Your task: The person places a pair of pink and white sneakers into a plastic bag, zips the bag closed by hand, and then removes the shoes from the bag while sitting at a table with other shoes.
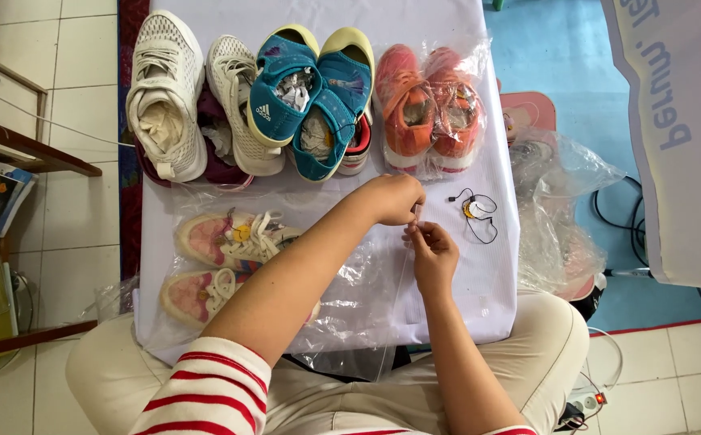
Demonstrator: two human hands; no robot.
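My left hand and my right hand meet over the white table cover, both pinching the edge of a clear plastic bag. Inside the bag lie a pair of pink and white sneakers with white laces, to the left of my hands. A small yellow tag on a black string rests just right of my hands.
Along the far edge stand a white sneaker pair, a teal pair with yellow rims and an orange pair wrapped in plastic. Loose plastic bags lie on the right. Black cables cross the blue floor.
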